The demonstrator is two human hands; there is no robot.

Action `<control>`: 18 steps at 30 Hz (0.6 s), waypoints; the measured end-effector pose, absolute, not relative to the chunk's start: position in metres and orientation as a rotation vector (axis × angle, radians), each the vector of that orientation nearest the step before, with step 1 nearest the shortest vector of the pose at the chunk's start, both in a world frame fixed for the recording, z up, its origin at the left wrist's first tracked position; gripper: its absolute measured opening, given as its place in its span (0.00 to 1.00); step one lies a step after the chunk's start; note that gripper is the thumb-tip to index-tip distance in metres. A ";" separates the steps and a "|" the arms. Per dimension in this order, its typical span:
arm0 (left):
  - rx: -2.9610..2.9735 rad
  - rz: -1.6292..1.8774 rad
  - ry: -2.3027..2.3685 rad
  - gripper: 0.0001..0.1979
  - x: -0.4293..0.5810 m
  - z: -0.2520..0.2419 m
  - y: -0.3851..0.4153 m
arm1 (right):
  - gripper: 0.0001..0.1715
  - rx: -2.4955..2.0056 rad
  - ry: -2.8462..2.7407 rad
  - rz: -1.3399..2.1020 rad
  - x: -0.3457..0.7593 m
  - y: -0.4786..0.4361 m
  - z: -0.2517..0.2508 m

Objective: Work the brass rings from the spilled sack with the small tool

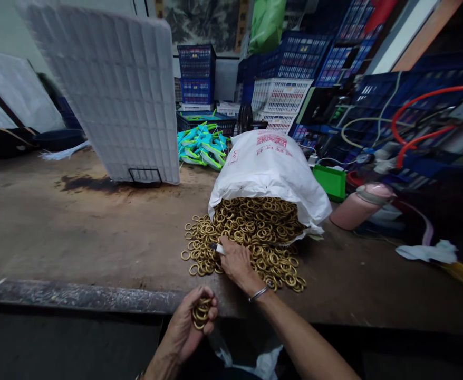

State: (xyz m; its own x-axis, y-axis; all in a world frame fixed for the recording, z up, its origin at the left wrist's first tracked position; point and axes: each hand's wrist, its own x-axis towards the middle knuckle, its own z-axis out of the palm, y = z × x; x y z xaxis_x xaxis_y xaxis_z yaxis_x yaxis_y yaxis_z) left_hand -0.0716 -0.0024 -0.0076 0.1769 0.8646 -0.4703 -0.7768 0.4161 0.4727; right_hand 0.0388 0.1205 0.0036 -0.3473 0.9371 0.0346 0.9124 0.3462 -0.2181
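Gold-coloured rings spill from the mouth of a white sack lying on the wooden table. My left hand, just off the table's front edge, has its fingers curled around several gold rings. Over the left part of the ring pile is my right hand, wearing a metal bracelet. Between its thumb and fingers it grips a small white object with a dark tip; its fingertips are partly hidden.
A tall pale padded panel stands on the table at the left. Turquoise and green items lie behind the sack. A green tray and a pink bottle are to its right, with stacked crates farther back.
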 end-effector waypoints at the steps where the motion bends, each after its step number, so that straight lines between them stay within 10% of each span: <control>1: 0.123 1.171 0.753 0.12 -0.072 -0.009 -0.001 | 0.11 -1.698 -2.441 0.246 0.039 0.120 0.004; 18: 1.206 1.443 1.325 0.08 -0.048 -0.008 0.039 | 0.07 -1.455 -1.755 1.026 0.081 0.109 0.000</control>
State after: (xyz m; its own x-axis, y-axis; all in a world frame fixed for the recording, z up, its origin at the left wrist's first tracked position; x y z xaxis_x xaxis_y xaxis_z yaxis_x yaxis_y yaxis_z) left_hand -0.0476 0.0392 -0.0084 -0.2087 0.9707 0.1187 0.0361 -0.1137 0.9929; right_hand 0.0810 0.1090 0.0000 -0.1911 0.9815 -0.0100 0.4898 0.0865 -0.8675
